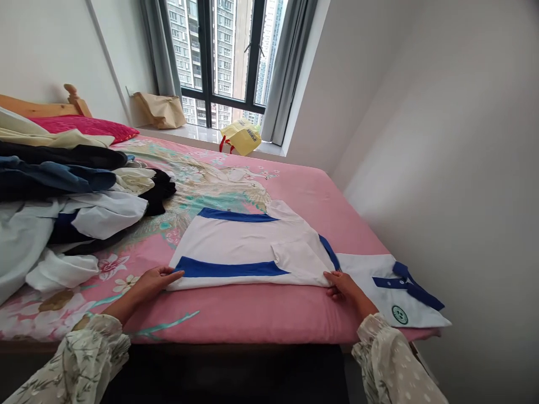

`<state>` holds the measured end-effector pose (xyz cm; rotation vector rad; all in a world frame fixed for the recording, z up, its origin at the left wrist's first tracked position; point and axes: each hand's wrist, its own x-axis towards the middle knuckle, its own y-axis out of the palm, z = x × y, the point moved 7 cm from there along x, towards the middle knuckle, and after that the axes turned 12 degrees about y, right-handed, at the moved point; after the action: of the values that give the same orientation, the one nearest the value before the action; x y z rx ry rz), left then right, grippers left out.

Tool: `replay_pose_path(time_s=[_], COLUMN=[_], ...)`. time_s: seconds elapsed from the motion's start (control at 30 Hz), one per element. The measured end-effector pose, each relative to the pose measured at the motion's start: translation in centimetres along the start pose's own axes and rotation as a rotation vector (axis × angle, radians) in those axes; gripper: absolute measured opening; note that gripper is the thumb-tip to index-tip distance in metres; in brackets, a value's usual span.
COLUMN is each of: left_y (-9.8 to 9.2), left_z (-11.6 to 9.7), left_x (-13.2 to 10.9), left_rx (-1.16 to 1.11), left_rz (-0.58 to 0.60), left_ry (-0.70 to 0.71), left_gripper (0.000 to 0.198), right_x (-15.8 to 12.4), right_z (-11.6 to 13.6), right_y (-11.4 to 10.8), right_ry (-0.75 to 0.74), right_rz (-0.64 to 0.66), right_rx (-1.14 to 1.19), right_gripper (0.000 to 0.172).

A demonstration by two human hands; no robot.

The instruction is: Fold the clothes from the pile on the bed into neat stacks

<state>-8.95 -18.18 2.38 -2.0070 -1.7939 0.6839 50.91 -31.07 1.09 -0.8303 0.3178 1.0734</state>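
Observation:
A white shirt with blue side panels (236, 238) lies spread flat on the pink bed, its blue collar edge towards the right. My left hand (158, 280) pinches its near left corner, thumb and fingers closed at the end of the blue panel. At the near right corner, below the collar, my right hand (341, 283) grips the fabric between thumb and fingers. Just right of that hand rests a folded white polo shirt (387, 294) with a navy collar and a round green badge. Part of it is hidden behind my right hand and sleeve.
A heap of clothes (84, 196) in white, black and blue covers the bed's left side. Behind it is a magenta pillow (95, 128). On the window sill stand a brown paper bag (162, 110) and a yellow bag (243, 137). A wall (455, 168) runs along the right.

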Motion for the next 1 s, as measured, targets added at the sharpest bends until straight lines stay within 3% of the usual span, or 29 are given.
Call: replay_pose_path(time_s=[0.1,0.3,0.57,0.7,0.87,1.0], left_y=[-0.1,0.0,0.6,0.3,0.1,1.4], left_z=[0.4,0.6,-2.7,-3.6,-4.3,-4.3], left_x=[1.3,3.6,4.8,4.2,3.8,5.1], left_rx=[0.078,-0.064,-0.074,0.008,0.110,0.312], left_rz=[0.021,0.022,-0.026,-0.116,-0.268,-0.185], left_ry=[-0.047,-0.008,0.080,0.203,0.328,0.264], left_gripper=[0.057,0.061,0.064,0.055,0.047,0.045], right_x=[-0.3,-0.5,4.1,3.9,2.8,4.0], right_z=[0.9,4.8,10.1,11.0,11.4,10.9], right_y=[-0.5,-1.6,2.6,3.0,1.9,2.0], right_ry=[-0.037,-0.149,-0.203,-0.297,-0.393,-0.314], right_rz=[-0.072,-0.275,-0.325,-0.392,-0.523,-0.467], right_rx=[-0.142,-0.467,-0.564,-0.517,-0.455,-0.481], right_gripper=[0.032,0.027,0.051,0.040,0.045,0.039])
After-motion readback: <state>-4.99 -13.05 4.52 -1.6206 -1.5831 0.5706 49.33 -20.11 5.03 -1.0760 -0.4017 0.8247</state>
